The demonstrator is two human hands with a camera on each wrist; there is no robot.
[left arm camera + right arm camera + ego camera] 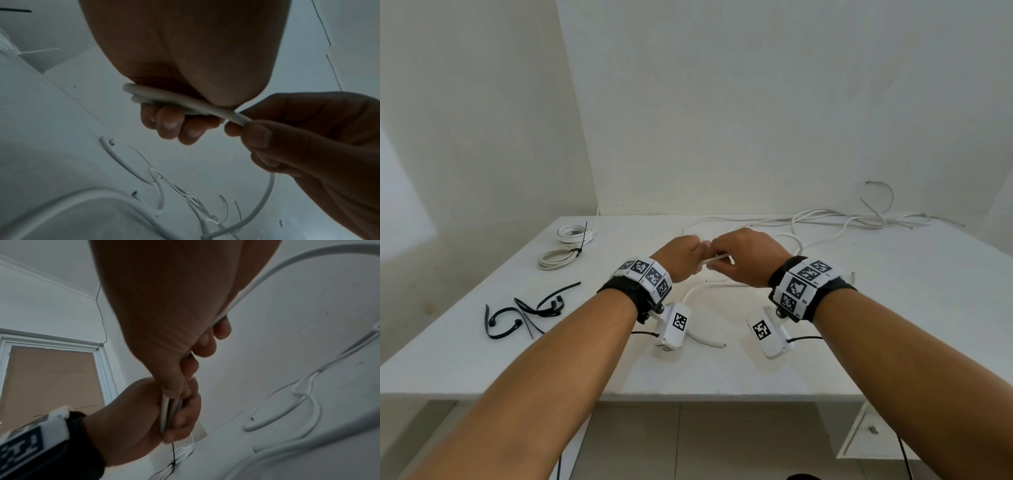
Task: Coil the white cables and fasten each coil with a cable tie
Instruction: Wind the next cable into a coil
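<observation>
Left hand [683,255] clamps folded turns of white cable [185,101] above table [893,308]; right hand [744,258] pinches adjoining run. Cable looks light, springy, smooth; best gripped at bundled turns.

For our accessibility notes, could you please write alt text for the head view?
Both hands, left hand and right hand, grip a white cable above a white table. Two tied coils and loose black cable ties lie left.
</observation>
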